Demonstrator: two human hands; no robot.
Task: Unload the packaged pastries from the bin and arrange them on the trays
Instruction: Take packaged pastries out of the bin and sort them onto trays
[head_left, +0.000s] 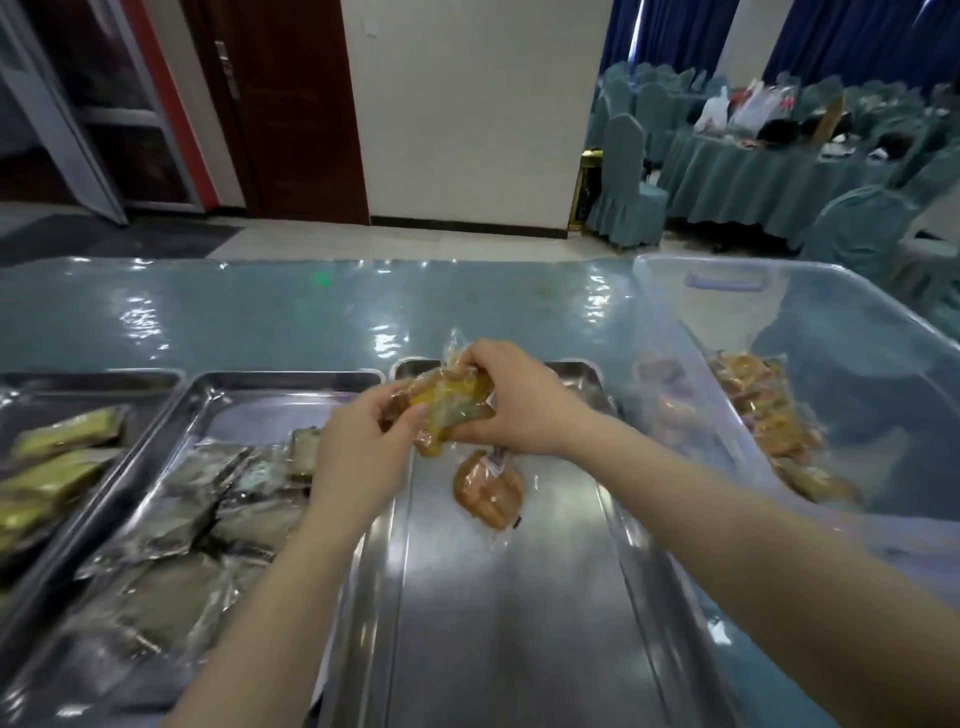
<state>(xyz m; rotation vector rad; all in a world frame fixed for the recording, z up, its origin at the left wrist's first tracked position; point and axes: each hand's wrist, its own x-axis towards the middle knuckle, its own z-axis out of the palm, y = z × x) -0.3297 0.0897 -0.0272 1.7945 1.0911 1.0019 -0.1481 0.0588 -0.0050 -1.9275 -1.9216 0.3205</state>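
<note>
1. Three steel trays on a glossy teal surface (311, 312); the right tray (519, 623), rectangular, brushed and shiny, is the landmark.
2. One golden-brown pastry (488, 488) in clear crinkled film lies flat on the right tray's far half.
3. One clear plastic bin (675, 322), just right of that tray, holds more wrapped pastries (769, 410).
4. Middle tray (291, 379), left of the landmark: grey film-wrapped packets. Far-left tray (130, 376): yellow-green packets.
5. Left hand (358, 447) and right hand (514, 405), fingers curled, both grip one yellow-brown wrapped pastry (447, 410) above the right tray's far end.
</note>
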